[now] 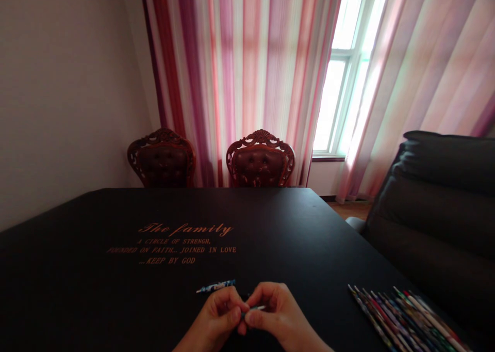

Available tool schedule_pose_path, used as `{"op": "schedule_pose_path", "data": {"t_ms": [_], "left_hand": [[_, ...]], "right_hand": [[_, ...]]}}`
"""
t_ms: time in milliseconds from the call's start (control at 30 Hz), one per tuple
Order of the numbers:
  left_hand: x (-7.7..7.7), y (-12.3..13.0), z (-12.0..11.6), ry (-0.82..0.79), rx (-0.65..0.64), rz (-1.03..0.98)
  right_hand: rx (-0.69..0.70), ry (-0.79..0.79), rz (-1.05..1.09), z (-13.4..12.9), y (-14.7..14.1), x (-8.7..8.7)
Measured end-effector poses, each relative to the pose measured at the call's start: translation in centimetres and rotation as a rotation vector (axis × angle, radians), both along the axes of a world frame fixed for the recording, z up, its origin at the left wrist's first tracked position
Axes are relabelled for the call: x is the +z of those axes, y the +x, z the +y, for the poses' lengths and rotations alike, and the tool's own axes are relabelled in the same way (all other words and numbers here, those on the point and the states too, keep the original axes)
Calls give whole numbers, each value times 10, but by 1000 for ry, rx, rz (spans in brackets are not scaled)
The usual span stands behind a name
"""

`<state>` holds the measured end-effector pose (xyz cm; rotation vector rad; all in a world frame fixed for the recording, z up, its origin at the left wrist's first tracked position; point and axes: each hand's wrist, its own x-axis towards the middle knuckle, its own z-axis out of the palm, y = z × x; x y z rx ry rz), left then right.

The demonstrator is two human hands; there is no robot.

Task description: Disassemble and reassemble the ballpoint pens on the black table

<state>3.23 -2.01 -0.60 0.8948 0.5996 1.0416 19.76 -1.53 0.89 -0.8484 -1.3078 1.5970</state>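
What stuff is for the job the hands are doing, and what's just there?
For the job, it seems:
left hand and right hand
thin piece pinched between them
blue patterned pen-like piece just beyond
maybe the row of slim pens

Just there:
carved chairs
striped curtains
dark padded armchair

The left hand (221, 313) and right hand (275, 312) cover most of the slim piece (259, 307) between them. The forearms (305, 336) below and the pens (402, 318) to their right run off the bottom edge. A dark bit (243, 296) just beyond the hands is too small to identify
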Motion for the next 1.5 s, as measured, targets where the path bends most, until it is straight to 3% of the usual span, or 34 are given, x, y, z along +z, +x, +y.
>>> {"op": "schedule_pose_path", "data": {"t_ms": [100,233,333,467,567,667,867,1133,1367,1500], "left_hand": [[7,-2,2,3,6,27],[8,-10,8,67,25,86],[4,-15,10,238,77,285],[2,-16,5,583,145,685],[4,-16,0,755,196,950],[5,-16,-2,827,226,1060],[10,-16,-3,784,234,1081],[19,-15,-2,678,245,1101],[10,-19,6,732,243,1197],[7,-34,17,614,334,1299]], "right_hand": [[-21,58,-93,3,-1,-1],[-84,261,-309,5,3,-2],[-146,359,-537,7,5,-8],[-221,523,-749,8,3,-26],[-222,677,-791,9,-1,-36],[-206,738,-781,9,-1,-37],[-246,753,-755,9,0,-23],[-177,713,-836,7,9,-3],[-193,830,-887,8,14,5],[-392,756,-860,22,37,6]]}}
